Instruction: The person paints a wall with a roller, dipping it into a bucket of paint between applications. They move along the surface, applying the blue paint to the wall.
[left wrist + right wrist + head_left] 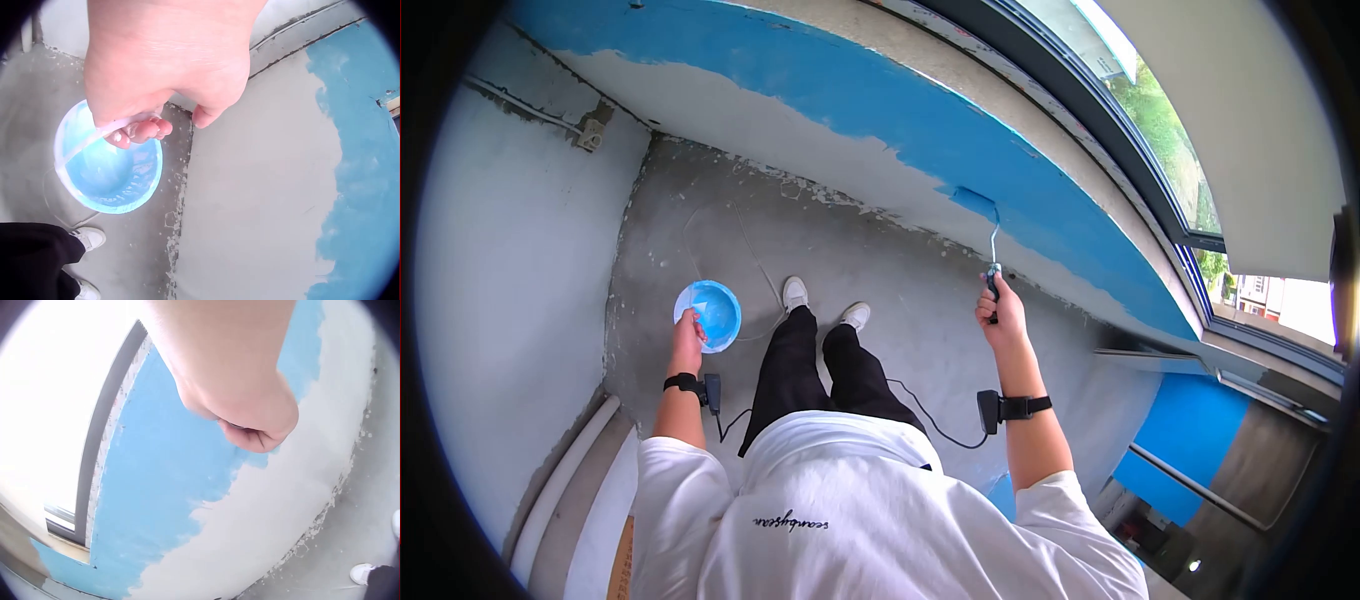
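Observation:
My left hand [688, 335] grips the white handle [82, 145] of a bucket [111, 209] whose inside is coated with light blue paint. The bucket hangs low on the left, above the floor. Out in front on the right, my right hand [1002, 308] is wrapped around the dark grip of a paint roller [994, 282]. The roller's blue sleeve [975, 202] lies against the wall, near the lower border of the painted band. In the right wrist view the curled fingers [259, 444] show, while the roller is mostly hidden behind the hand.
Blue paint [830, 95] covers the wall's upper part, with a ragged edge above bare white wall [700, 90]. A window [1160, 130] runs along the top right. Pipes [565, 480] lie at lower left. A thin cord crosses the grey floor [670, 220] near the shoes [796, 293].

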A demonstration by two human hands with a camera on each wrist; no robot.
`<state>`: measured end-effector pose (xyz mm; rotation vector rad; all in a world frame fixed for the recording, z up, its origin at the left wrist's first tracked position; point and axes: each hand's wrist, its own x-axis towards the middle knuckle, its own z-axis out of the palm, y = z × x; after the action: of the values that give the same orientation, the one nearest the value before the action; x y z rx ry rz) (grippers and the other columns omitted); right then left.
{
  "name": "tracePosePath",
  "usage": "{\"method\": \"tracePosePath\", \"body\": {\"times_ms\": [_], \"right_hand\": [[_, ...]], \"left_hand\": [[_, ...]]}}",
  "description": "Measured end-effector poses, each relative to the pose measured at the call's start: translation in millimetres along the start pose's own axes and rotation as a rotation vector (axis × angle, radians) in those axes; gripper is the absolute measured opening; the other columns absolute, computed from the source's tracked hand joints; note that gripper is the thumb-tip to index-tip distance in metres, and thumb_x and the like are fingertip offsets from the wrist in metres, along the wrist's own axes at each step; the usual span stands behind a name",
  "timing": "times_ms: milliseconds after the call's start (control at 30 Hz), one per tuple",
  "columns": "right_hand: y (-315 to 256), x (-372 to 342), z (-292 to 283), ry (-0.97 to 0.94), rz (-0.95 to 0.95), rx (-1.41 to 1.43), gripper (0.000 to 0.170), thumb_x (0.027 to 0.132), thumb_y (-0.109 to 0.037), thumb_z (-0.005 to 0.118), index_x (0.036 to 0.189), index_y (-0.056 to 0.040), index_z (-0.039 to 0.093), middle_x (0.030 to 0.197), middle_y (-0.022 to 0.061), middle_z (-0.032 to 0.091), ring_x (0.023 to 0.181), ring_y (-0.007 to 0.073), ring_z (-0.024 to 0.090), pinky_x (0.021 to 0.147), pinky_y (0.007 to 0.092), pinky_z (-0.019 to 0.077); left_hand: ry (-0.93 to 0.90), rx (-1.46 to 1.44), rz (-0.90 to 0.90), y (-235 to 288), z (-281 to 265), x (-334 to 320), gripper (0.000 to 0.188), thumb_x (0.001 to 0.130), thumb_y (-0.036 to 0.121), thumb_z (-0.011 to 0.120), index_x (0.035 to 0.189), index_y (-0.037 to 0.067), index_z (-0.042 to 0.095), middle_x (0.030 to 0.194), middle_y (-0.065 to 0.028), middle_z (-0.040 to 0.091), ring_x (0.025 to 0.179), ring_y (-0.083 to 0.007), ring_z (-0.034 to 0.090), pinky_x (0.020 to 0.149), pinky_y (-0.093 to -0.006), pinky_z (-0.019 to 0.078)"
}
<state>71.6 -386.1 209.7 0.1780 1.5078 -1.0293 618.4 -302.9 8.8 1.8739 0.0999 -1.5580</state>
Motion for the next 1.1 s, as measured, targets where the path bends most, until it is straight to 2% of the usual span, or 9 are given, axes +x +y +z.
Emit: {"method": "tracePosePath", "body": {"times_ms": [267,433,533,700,867,933,1100], "right_hand": [[-15,-43,-50,-0.009,-0.117,0.072,0.022,0.098,-0.025,0.044,0.102,-0.0046,0.051,0.063,-0.0020,0.036,0.047,0.0061,0.029,0.043,0.0209,0.0250],[-5,-17,-62,-0.029,-0.128,0.056,0.022,0.098,-0.026,0.043,0.099,-0.0050,0.050,0.062,-0.0022,0.036,0.047,0.0061,0.029,0.042,0.0210,0.0244],[6,23,-63,-0.080,-0.065,0.082,0.022,0.098,-0.027,0.044,0.092,-0.0068,0.047,0.059,-0.0036,0.033,0.045,0.0057,0.028,0.040,0.0210,0.0236],[10,74,-68,-0.035,-0.038,0.074,0.021,0.097,-0.029,0.045,0.092,-0.0082,0.047,0.060,-0.0041,0.035,0.046,0.0049,0.030,0.041,0.0203,0.0238],[21,51,-85,-0.022,-0.095,0.035,0.023,0.097,-0.030,0.046,0.094,-0.0071,0.048,0.060,-0.0028,0.038,0.044,0.0056,0.030,0.041,0.0205,0.0246],[21,46,-88,0.017,-0.184,-0.124,0.024,0.096,-0.030,0.047,0.095,-0.0064,0.049,0.060,-0.0023,0.039,0.043,0.0059,0.031,0.040,0.0214,0.0245],[32,49,-104,0.021,-0.265,-0.082,0.023,0.097,-0.028,0.046,0.094,-0.0061,0.050,0.059,-0.0025,0.039,0.043,0.0059,0.032,0.039,0.0220,0.0247]], "left_hand": [[-0.031,0.008,0.027,1,8,-10,0.025,0.088,0.032,0.052,0.087,0.007,0.051,0.059,0.0015,0.037,0.051,-0.0103,0.037,0.050,-0.0265,0.0336],[-0.030,0.011,0.038,9,28,-38,0.025,0.088,0.032,0.052,0.088,0.007,0.050,0.058,0.0017,0.037,0.052,-0.0105,0.037,0.052,-0.0266,0.0333],[-0.057,0.034,0.037,16,41,-49,0.026,0.088,0.033,0.052,0.089,0.008,0.050,0.058,0.0016,0.037,0.051,-0.0110,0.037,0.053,-0.0272,0.0335],[-0.104,0.055,0.069,27,68,-75,0.027,0.088,0.035,0.053,0.090,0.008,0.049,0.060,0.0017,0.038,0.054,-0.0112,0.038,0.055,-0.0272,0.0337],[-0.146,0.131,0.089,29,92,-102,0.028,0.087,0.036,0.055,0.090,0.009,0.050,0.062,0.0019,0.038,0.056,-0.0111,0.037,0.058,-0.0275,0.0335],[-0.139,0.118,0.066,28,98,-105,0.027,0.087,0.036,0.054,0.090,0.009,0.049,0.063,0.0020,0.038,0.057,-0.0110,0.037,0.058,-0.0276,0.0330],[-0.183,0.196,0.051,34,116,-122,0.027,0.088,0.036,0.052,0.090,0.009,0.049,0.064,0.0019,0.038,0.057,-0.0112,0.037,0.059,-0.0276,0.0340]]}}
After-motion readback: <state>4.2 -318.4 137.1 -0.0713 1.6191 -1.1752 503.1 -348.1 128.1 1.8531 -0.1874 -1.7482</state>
